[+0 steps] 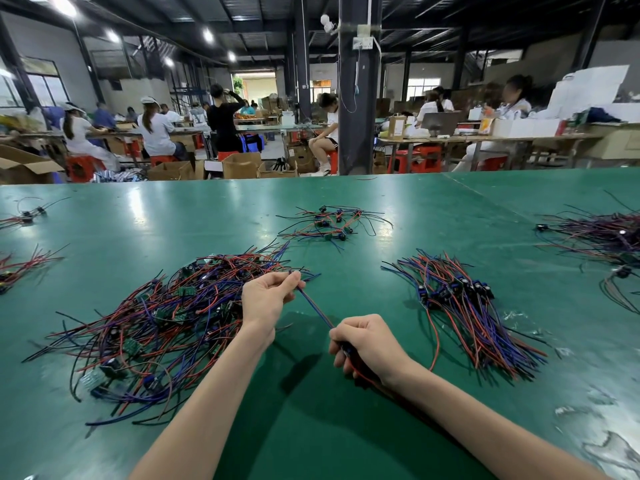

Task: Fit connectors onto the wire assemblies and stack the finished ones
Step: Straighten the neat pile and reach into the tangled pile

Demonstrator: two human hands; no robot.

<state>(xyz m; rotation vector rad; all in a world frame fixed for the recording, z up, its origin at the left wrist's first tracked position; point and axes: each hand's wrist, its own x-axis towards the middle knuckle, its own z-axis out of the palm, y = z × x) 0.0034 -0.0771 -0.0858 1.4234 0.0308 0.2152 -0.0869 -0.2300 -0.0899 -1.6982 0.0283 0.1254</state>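
I hold one wire assembly (pixel 316 306), a blue and red wire pair, stretched between both hands above the green table (pixel 346 427). My left hand (pixel 266 299) pinches the far end of the wires. My right hand (pixel 367 344) is closed around the near end, where a dark part sits hidden in my fist and a red wire trails out below. A tangled heap of loose assemblies (pixel 156 327) with small green boards lies to the left. An aligned stack of assemblies (pixel 464 306) lies to the right.
A small cluster of wired parts (pixel 332 223) sits farther back at centre. More wire piles lie at the right edge (pixel 602 237) and left edge (pixel 20 268). Beyond the table's far edge, people sit at benches among cardboard boxes and red stools.
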